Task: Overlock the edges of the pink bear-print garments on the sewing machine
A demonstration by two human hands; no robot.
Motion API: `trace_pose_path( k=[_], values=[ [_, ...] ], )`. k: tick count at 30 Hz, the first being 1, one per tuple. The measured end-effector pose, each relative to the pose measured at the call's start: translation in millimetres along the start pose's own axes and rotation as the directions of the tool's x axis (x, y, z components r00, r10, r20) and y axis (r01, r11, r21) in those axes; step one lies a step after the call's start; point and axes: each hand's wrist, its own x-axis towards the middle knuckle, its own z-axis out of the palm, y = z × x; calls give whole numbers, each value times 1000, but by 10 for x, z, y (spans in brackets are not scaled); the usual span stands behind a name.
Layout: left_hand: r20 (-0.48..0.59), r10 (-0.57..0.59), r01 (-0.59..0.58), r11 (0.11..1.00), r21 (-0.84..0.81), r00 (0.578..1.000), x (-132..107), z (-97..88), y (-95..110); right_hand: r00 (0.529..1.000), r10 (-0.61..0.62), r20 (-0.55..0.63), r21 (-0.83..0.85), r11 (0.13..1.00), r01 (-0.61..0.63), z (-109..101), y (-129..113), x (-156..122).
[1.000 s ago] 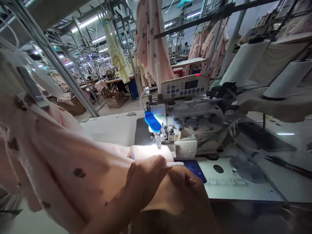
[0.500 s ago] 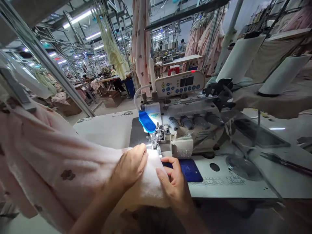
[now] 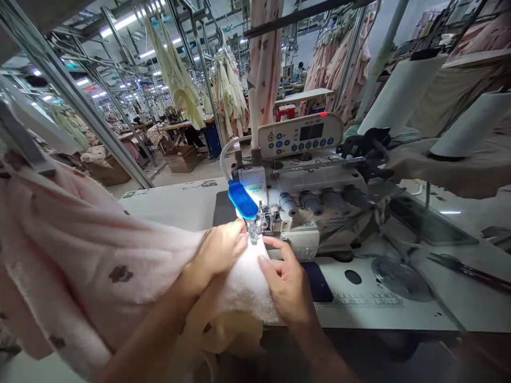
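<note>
A pink fleece garment (image 3: 155, 266) with dark flower prints hangs from the left and runs across to the overlock sewing machine (image 3: 315, 186). Its pale edge lies at the lit presser foot (image 3: 254, 234). My left hand (image 3: 223, 247) is closed on the fabric just left of the foot, fingertips close to it. On the right side of the same piece, my right hand (image 3: 285, 274) pinches the edge between thumb and index finger, near the foot. A blue guard (image 3: 242, 200) sits above the needle area, which is partly hidden.
Behind the machine head stands a control panel (image 3: 301, 135) with a red light. White thread cones (image 3: 403, 93) stand at right. On the machine table lie a clear round dish (image 3: 401, 276) and dark pointed tool (image 3: 467, 266). A metal pole (image 3: 85, 106) slants at left.
Both hands have moved forward with the fabric, bringing its edge from just in front of the presser foot up to it. The pinkish garment behind the machine appears farther right.
</note>
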Motion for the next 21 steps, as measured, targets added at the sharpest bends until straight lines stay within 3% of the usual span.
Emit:
trace_pose_path(
  k=[3,4,6,9,11,13,15,17,19,21],
  values=[
    [-233,139,-139,990,13,962,-279,95,31,1000,4,-7,98,995,-4,31,2,-174],
    [-353,264,-264,963,49,897,-417,163,55,1000,22,5,151,988,-22,42,6,-281],
    [-455,420,-447,893,53,785,-686,337,105,996,81,48,226,970,-90,60,22,-509],
    [-557,405,-479,878,16,725,-929,565,150,994,111,-18,176,979,-106,51,75,-673],
    [-582,375,-485,873,-38,721,-974,605,164,982,-63,-177,29,997,69,20,137,-590],
    [-573,350,-473,878,-76,742,-982,564,172,946,-239,-220,-91,970,224,-13,213,-431],
    [-563,308,-435,895,-104,767,-999,502,175,986,-165,-33,-33,986,163,-33,269,-326],
    [-578,268,-416,899,-139,771,-1040,473,175,981,30,190,58,997,-42,-45,266,-353],
    [-592,242,-411,896,-167,769,-1092,487,180,953,142,267,80,982,-169,-62,193,-492],
    [-593,260,-415,899,-140,763,-1136,519,201,956,159,248,53,983,-177,-95,81,-659]
  ],
)
